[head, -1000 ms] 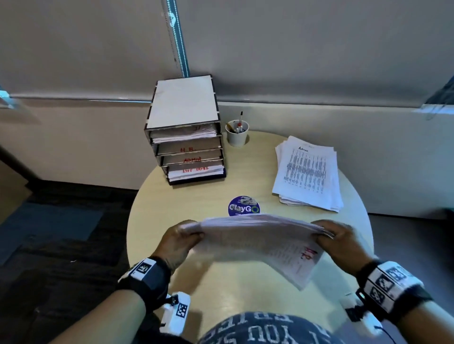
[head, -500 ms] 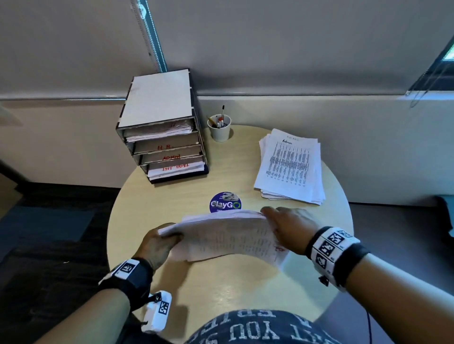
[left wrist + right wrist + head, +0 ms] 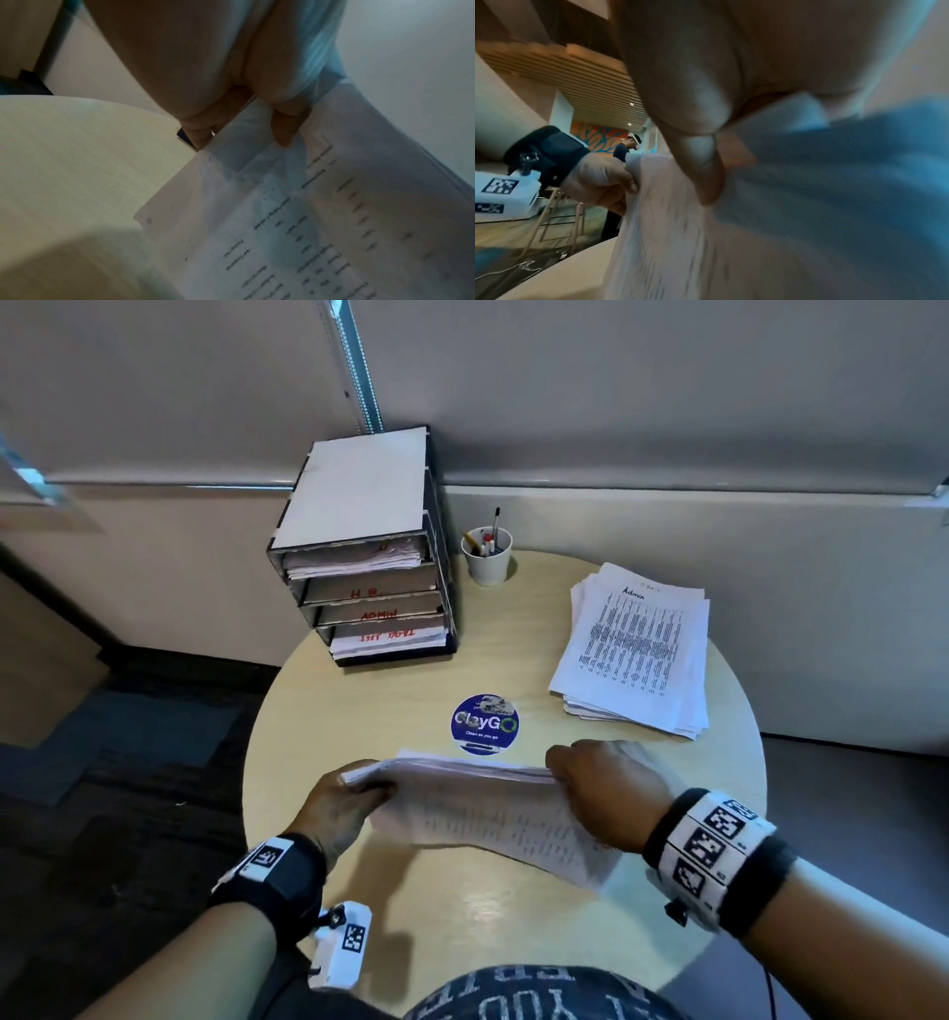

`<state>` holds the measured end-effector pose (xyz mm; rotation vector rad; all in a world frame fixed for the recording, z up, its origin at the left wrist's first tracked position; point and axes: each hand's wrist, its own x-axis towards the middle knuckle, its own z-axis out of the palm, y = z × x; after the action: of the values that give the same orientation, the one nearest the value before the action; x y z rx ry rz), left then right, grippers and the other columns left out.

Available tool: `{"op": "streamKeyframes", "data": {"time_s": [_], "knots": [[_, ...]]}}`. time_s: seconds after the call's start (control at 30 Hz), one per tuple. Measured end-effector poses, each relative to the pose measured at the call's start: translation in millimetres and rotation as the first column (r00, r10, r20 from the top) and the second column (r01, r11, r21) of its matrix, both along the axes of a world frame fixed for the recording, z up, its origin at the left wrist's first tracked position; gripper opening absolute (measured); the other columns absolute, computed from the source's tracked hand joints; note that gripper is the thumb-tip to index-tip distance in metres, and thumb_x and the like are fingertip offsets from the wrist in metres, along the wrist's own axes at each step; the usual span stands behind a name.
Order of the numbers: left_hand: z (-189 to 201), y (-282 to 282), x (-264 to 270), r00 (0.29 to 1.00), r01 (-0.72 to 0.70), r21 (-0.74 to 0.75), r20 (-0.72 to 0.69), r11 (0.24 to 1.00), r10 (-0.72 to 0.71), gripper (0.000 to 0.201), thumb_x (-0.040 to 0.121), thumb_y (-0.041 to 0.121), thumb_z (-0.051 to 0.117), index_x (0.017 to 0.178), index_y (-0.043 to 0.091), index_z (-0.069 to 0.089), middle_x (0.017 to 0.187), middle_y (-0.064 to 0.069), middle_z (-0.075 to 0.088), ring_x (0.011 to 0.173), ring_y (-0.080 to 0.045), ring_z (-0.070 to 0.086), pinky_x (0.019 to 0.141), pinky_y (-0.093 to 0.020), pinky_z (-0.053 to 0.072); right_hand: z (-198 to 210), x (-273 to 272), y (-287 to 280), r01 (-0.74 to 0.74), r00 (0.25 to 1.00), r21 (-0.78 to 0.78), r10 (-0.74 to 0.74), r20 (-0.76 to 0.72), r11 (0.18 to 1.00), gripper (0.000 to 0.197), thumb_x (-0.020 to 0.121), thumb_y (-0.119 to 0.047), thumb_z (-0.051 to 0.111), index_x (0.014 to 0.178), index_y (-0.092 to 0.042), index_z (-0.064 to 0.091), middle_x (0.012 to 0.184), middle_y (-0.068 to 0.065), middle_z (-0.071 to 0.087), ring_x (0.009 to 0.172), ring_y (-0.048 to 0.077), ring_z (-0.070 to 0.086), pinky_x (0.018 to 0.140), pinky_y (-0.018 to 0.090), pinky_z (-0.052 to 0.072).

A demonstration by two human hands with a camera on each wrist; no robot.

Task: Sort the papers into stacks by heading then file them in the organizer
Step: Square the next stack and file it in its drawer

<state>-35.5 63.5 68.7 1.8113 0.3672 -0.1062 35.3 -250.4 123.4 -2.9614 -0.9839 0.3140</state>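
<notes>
Over the near part of the round table I hold a stack of printed papers (image 3: 477, 806) lifted and tilted. My left hand (image 3: 349, 796) pinches its left edge, thumb on the printed face (image 3: 284, 132). My right hand (image 3: 580, 778) grips the top edge right of the middle, thumb curled over the sheets (image 3: 700, 172). The dark desk organizer (image 3: 369, 546) stands at the back left, its trays marked HR, ADMIN and a third label; top and bottom trays hold paper. A second paper stack headed Admin (image 3: 637, 649) lies at the right.
A white cup of pens (image 3: 488, 554) stands right of the organizer. A round blue ClayGo sticker (image 3: 485, 724) marks the table's (image 3: 513, 916) middle. A wall runs close behind. The right wrist view shows another person (image 3: 625, 150) standing further off.
My right hand has slid left from the papers' right edge to their top edge. The stack now hangs more tilted. My head view shifted left, then back right.
</notes>
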Motion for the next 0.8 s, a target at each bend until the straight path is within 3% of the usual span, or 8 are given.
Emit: {"op": "streamKeyframes", "data": {"time_s": [0.13,0.23,0.3,0.4,0.5,0.57,0.7,0.8], "knots": [[-1,-13,3,0.999,-0.022,0.006,-0.024,1.000,0.022,0.015,0.077,0.011,0.071,0.091,0.012,0.076,0.088,0.001,0.072,0.084,-0.017,0.060,0.073,-0.023,0.046,-9,-1,10,0.016,0.991,0.033,-0.012,-0.133,0.999,0.011,0.086,-0.015,0.047,0.086,-0.025,0.049,0.085,0.001,0.065,0.078,0.028,0.060,0.061,0.029,0.038],[-6,-5,16,0.924,-0.383,0.262,0.101,0.886,0.370,0.029,0.082,0.010,0.076,0.108,0.018,0.066,0.118,-0.006,0.065,0.108,-0.022,0.059,0.094,-0.033,0.046,-15,13,-2,0.230,0.950,0.233,-0.166,-0.265,0.945,0.016,0.084,-0.020,0.058,0.072,-0.021,0.047,0.071,-0.004,0.055,0.075,0.024,0.057,0.063,0.033,0.043],[-1,-4,16,0.836,-0.536,0.147,-0.043,0.831,0.547,0.058,0.078,0.022,0.081,0.130,0.021,0.054,0.133,-0.006,0.054,0.116,-0.022,0.054,0.100,-0.037,0.042,-14,21,-13,0.401,0.895,0.400,-0.259,-0.362,0.824,0.019,0.078,-0.021,0.067,0.070,-0.017,0.050,0.064,-0.002,0.053,0.070,0.023,0.055,0.065,0.036,0.045],[13,-32,10,0.925,-0.280,-0.198,-0.319,0.939,0.209,0.039,0.081,0.027,0.077,0.112,0.013,0.057,0.122,-0.007,0.064,0.111,-0.025,0.061,0.089,-0.037,0.044,-4,25,-18,0.539,0.830,0.577,-0.270,-0.488,0.614,0.008,0.077,-0.023,0.070,0.077,-0.020,0.062,0.071,0.007,0.064,0.066,0.017,0.058,0.065,0.034,0.047],[36,-62,18,0.984,-0.160,-0.459,-0.146,0.874,0.103,0.010,0.088,0.017,0.072,0.093,0.013,0.065,0.096,-0.012,0.072,0.084,-0.028,0.065,0.066,-0.030,0.053,3,25,-12,0.593,0.797,0.669,-0.210,-0.565,0.449,0.007,0.079,-0.020,0.070,0.085,-0.023,0.068,0.078,0.003,0.072,0.068,0.012,0.065,0.067,0.034,0.055],[49,-67,32,0.989,-0.112,-0.494,0.030,0.862,0.146,0.018,0.088,0.013,0.067,0.105,0.009,0.068,0.100,-0.013,0.074,0.088,-0.035,0.068,0.073,-0.036,0.058,6,25,-8,0.612,0.790,0.718,-0.211,-0.575,0.331,0.016,0.080,-0.009,0.074,0.087,-0.022,0.068,0.082,-0.003,0.075,0.073,0.009,0.069,0.067,0.028,0.057],[67,-81,43,0.968,-0.050,-0.383,0.210,0.922,0.139,0.029,0.088,0.012,0.067,0.117,0.006,0.064,0.114,-0.013,0.073,0.104,-0.031,0.069,0.087,-0.042,0.057,12,20,2,0.656,0.741,0.748,-0.105,-0.664,-0.104,0.021,0.079,0.008,0.072,0.091,-0.008,0.069,0.078,-0.006,0.077,0.072,0.013,0.073,0.064,0.023,0.056],[64,-95,41,0.954,-0.070,-0.360,0.250,0.930,0.168,0.040,0.075,0.010,0.077,0.112,0.003,0.064,0.105,-0.009,0.075,0.092,-0.023,0.070,0.078,-0.035,0.057,11,12,7,0.634,0.748,0.749,-0.094,-0.657,-0.194,0.021,0.078,0.008,0.073,0.097,0.000,0.068,0.080,-0.003,0.077,0.071,0.014,0.073,0.063,0.022,0.055]]}}
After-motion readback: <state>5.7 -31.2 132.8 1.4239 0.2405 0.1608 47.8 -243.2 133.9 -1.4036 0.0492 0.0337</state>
